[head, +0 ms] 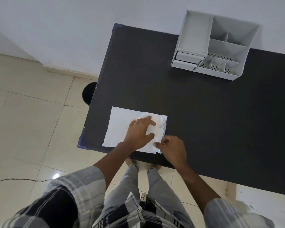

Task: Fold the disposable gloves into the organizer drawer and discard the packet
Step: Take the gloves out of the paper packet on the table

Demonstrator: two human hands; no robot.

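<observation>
A flat white packet point(120, 124) lies on the near left corner of the black table point(204, 112). Crumpled translucent disposable gloves point(159, 127) bulge at its right end. My left hand point(139, 132) rests palm down on the packet, fingers spread and touching the gloves. My right hand point(173, 148) is at the packet's near right corner, its fingertips pinching the edge there. The white organizer point(212, 46) stands at the table's far side, with its small drawer point(186, 60) pulled out at the lower left.
A dark round bin point(88, 92) stands on the tiled floor just left of the table, partly hidden by the table edge. A thin cable point(15, 179) runs across the floor at left. A white wall rises behind the table.
</observation>
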